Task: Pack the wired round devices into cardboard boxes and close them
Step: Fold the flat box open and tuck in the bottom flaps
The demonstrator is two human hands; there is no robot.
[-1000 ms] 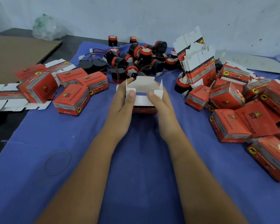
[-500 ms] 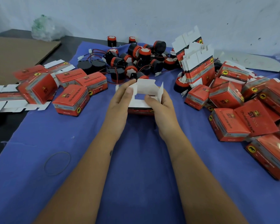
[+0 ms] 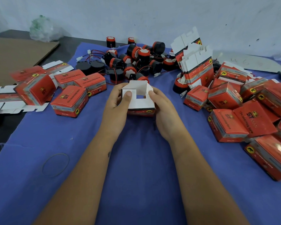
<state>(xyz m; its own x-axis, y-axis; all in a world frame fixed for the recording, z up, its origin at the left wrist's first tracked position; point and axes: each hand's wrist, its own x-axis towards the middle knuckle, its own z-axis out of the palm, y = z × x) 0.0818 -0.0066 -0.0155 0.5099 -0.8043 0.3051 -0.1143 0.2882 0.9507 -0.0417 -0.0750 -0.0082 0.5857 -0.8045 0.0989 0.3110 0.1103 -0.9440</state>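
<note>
A small red cardboard box [image 3: 140, 103] stands on the blue cloth at the centre, its white flaps partly folded over the top with a small square gap left between them. My left hand [image 3: 116, 104] grips its left side, thumb pressing on a white flap. Its right side is held by my right hand [image 3: 163, 109], thumb on the right flap. Behind the box lies a heap of black and red round devices [image 3: 135, 62] with red and black wires. What is inside the box is hidden.
Closed red boxes [image 3: 70, 101] sit to the left, and many more closed boxes [image 3: 243, 117] pile up at the right. A stack of flat unfolded cartons [image 3: 196, 67] leans at back right, flat cartons [image 3: 5, 101] lie far left. A rubber band [image 3: 55, 164] lies on the cloth.
The upright white flaps have been folded down over the box's top. Both thumbs moved onto the flaps as the opening narrowed.
</note>
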